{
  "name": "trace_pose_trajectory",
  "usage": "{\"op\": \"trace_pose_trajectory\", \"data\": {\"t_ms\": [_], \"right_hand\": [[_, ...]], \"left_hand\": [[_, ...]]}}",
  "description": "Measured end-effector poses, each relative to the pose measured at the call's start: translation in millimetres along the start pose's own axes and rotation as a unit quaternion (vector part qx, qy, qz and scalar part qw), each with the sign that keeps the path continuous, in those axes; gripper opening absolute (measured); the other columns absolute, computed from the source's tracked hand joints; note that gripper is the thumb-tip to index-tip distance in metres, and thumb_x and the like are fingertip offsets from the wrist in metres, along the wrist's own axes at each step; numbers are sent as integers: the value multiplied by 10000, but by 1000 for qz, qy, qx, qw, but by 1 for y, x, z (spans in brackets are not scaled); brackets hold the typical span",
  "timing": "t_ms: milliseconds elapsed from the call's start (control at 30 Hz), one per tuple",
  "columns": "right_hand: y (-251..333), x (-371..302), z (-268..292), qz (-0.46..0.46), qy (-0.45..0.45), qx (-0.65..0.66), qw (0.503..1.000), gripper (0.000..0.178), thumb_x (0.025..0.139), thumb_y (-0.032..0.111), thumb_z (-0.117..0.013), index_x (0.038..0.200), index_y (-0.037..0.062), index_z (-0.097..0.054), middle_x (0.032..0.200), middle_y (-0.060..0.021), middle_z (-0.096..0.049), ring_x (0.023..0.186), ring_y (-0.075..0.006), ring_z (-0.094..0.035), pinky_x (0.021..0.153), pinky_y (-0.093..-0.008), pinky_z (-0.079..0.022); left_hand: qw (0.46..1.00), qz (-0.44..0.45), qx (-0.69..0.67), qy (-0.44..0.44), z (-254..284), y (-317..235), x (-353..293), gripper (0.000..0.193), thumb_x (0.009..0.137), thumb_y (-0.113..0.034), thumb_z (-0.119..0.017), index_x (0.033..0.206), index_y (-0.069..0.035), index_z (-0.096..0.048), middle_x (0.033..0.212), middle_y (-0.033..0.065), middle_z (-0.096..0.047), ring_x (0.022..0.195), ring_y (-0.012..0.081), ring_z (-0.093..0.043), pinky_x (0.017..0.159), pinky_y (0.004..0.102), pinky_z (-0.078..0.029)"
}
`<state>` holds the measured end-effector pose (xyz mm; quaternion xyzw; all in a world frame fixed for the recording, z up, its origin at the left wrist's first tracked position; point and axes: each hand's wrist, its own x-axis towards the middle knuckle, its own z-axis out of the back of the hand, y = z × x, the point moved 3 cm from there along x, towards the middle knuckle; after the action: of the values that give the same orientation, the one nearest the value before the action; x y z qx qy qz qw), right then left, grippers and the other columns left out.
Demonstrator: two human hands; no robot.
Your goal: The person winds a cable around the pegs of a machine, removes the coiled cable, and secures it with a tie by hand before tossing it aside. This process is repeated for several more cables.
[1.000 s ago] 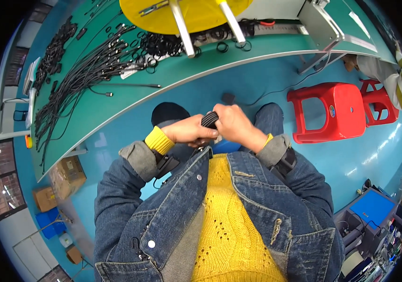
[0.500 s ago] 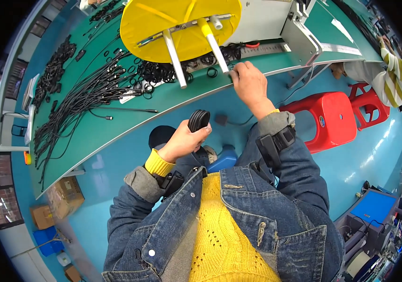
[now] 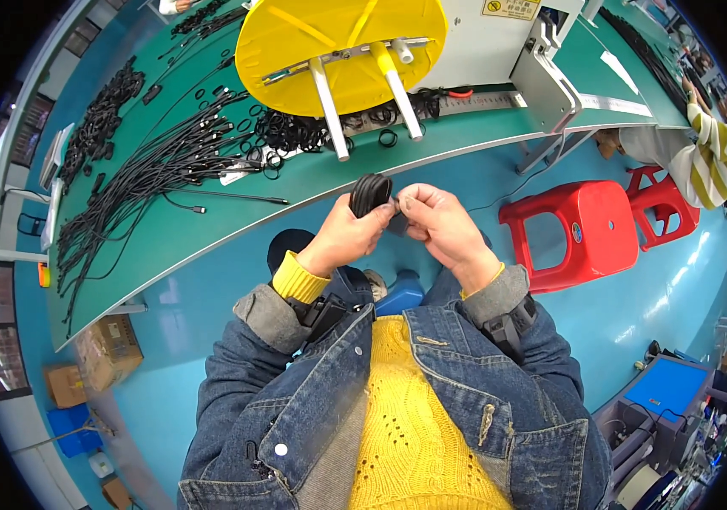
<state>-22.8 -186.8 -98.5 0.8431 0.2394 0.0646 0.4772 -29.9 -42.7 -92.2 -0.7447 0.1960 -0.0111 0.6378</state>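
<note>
A coiled black cable (image 3: 370, 194) is gripped upright in my left hand (image 3: 342, 234), its loops rising above the thumb and fingers. My right hand (image 3: 444, 223) has come up against the coil's right side, its thumb and fingers pinched together. Whatever is between those fingertips is too small to make out. Both hands are in front of my body, just off the table's near edge. On the green table beyond lie a bundle of straight black cables (image 3: 159, 174) and a heap of small black rings (image 3: 291, 132); a single black ring (image 3: 387, 138) lies apart near the edge.
A machine with a yellow disc (image 3: 338, 72) and two pale rods (image 3: 329, 110) overhangs the table edge (image 3: 202, 246). Red stools (image 3: 585, 229) stand at the right. Cardboard boxes (image 3: 108, 353) are on the floor at left. Another person's striped sleeve (image 3: 708, 166) shows far right.
My right hand has left the table edge beside the rod and moved down and left to the coil. My left hand, still holding the coil, has risen slightly to the right.
</note>
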Motion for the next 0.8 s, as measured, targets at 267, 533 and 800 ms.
{"op": "trace_pose_trajectory", "data": {"t_ms": [267, 533, 800], "right_hand": [[-22, -44, 0, -164, 103, -1, 981, 158, 879, 149, -519, 948, 21, -581, 714, -15, -569, 572, -52, -526, 479, -171, -414], [39, -28, -9, 49, 73, -440, 894, 521, 687, 99, -704, 1167, 86, -502, 809, -33, -571, 609, -89, -547, 539, -219, -456], [25, -19, -37, 177, 100, -599, 774, 577, 604, 94, -759, 1117, 69, -495, 990, -75, -524, 751, -137, -546, 655, -278, -481]], "left_hand": [[992, 42, 115, -3, 20, 10, -19, 121, 842, -133, -556, 787, -37, -507, 646, -2, -492, 481, 76, -439, 424, 243, -358], [955, -103, 272, 52, 1, 12, -29, 111, 771, -76, -594, 816, -3, -523, 663, 28, -550, 616, 138, -540, 596, 298, -452], [921, -58, 383, 32, -15, -3, -34, 188, 725, -51, -646, 881, -3, -554, 856, 149, -624, 771, 213, -632, 660, 323, -478]]}}
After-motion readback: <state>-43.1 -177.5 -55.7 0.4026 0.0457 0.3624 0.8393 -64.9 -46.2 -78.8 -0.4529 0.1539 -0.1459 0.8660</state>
